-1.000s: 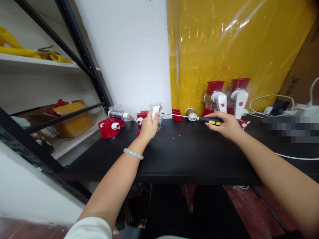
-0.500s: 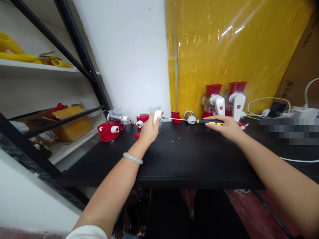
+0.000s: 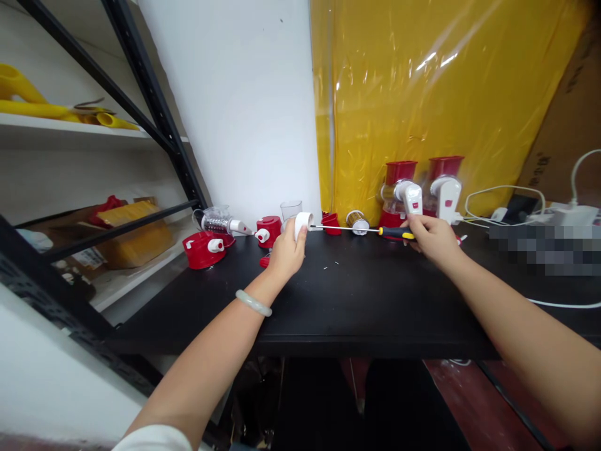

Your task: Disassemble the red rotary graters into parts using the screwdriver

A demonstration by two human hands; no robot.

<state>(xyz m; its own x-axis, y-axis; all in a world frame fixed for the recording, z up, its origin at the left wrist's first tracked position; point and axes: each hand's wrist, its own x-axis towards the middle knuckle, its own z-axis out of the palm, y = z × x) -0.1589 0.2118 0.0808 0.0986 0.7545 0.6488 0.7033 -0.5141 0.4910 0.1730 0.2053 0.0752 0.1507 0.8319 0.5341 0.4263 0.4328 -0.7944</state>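
My left hand (image 3: 287,252) is closed round a small white plastic part (image 3: 302,223), held above the black table (image 3: 328,300). My right hand (image 3: 432,238) grips the black and yellow handle of a screwdriver (image 3: 370,230). Its long shaft lies level and its tip meets the right face of the white part. A pale bangle (image 3: 253,302) sits on my left wrist.
Red and white grater parts (image 3: 205,247) and a clear drum (image 3: 216,220) lie at the table's back left. Two red-topped grater units (image 3: 422,188) stand before a yellow sheet. A small metal drum (image 3: 358,220) lies between. White cables (image 3: 507,200) run right. Black shelving (image 3: 154,106) stands left.
Both hands have shifted slightly right with the white part and the screwdriver. My right hand has closed into a fuller grip on the handle.
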